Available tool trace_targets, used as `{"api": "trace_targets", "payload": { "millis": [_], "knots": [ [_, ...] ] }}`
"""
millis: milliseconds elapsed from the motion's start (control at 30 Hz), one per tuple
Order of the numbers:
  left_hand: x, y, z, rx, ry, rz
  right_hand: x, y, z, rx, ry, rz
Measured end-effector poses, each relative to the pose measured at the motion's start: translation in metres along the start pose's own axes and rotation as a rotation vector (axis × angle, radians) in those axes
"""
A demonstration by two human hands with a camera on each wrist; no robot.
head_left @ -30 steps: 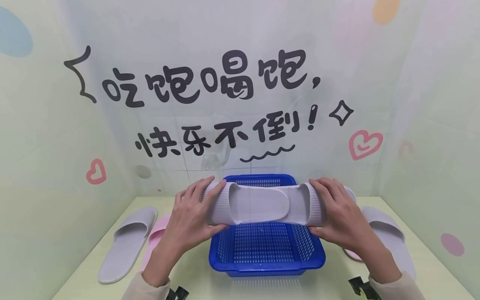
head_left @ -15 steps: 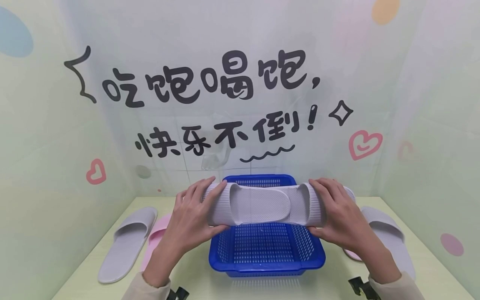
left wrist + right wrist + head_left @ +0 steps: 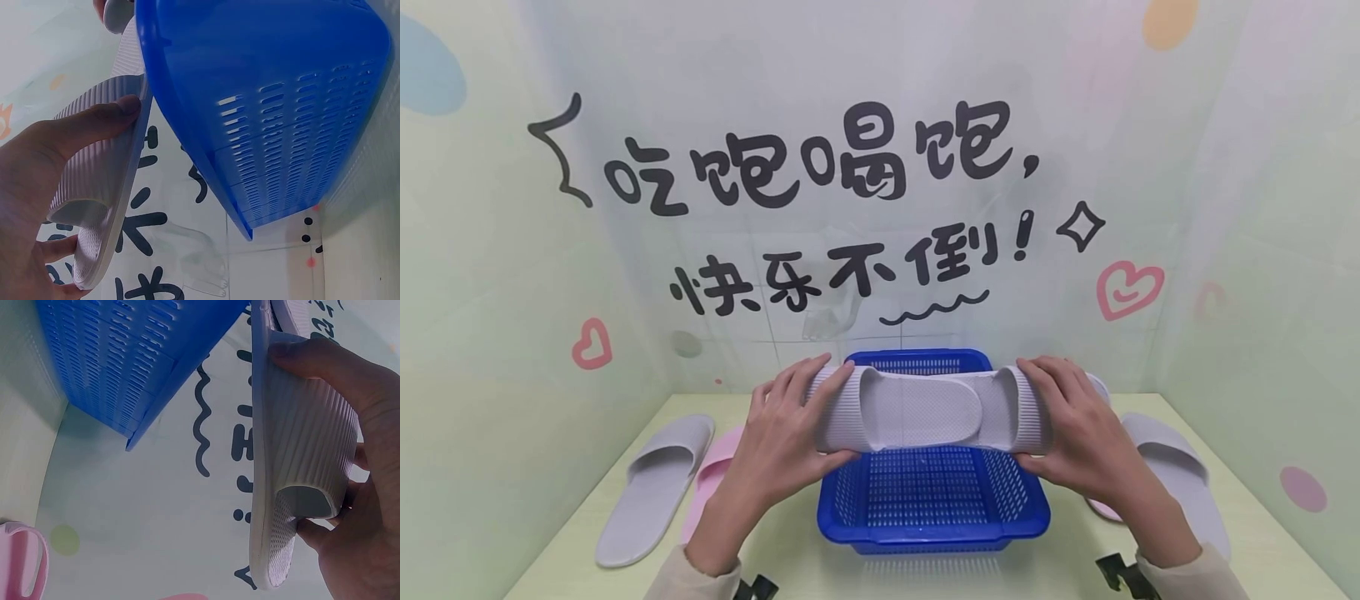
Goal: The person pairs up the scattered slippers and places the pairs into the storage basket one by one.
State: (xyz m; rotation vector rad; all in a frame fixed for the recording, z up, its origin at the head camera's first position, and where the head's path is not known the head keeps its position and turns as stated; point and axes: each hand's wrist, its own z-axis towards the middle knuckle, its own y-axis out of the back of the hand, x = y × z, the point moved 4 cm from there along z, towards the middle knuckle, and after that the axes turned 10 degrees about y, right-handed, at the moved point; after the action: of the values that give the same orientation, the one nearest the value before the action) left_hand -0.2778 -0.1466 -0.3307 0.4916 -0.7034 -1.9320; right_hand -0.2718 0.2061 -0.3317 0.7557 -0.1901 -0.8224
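Between left hand (image 3: 775, 425) and right hand (image 3: 1078, 421), an overlapped pair of slippers (image 3: 917, 408)

Nearest the body, pale sleeves (image 3: 692, 579) run out to the wrists, black fittings (image 3: 1111, 569) showing beside them. The hands are well apart, each clamped on the strap end of its own pale, ribbed slipper: thumb along the lower edge, fingers over the upper. Gripping there probably gives the firmest hold, since strap and sole are caught together. The two lie in line, toes outward, footbeds turned to the person; the heel of the left one overlaps the right one, which likely helps them steady each other, nearly level.

Below and beyond the hands, a blue basket (image 3: 932, 535) stands on the tabletop (image 3: 797, 542), midway between them, a spot that seems to suit the reach of both. How much gap separates it from the held soles is hard to tell. Outside the left hand lie a grey slipper (image 3: 655, 500) and a partly hidden pink slipper (image 3: 711, 471); outside the right, another grey slipper (image 3: 1201, 504) and a pink edge (image 3: 1105, 511), seemingly set aside to leave the middle to the basket. Farthest from the hands rises a pale wall (image 3: 925, 50) with dark lettering (image 3: 865, 271)
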Motion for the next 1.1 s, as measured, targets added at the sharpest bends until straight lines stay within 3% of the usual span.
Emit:
{"api": "trace_targets", "payload": {
  "millis": [1100],
  "knots": [
    [-0.0027, -0.0017, -0.0019, -0.010, -0.012, 0.002, 0.0006, -0.0020, 0.0001, -0.017, 0.020, -0.009]
  ]
}}
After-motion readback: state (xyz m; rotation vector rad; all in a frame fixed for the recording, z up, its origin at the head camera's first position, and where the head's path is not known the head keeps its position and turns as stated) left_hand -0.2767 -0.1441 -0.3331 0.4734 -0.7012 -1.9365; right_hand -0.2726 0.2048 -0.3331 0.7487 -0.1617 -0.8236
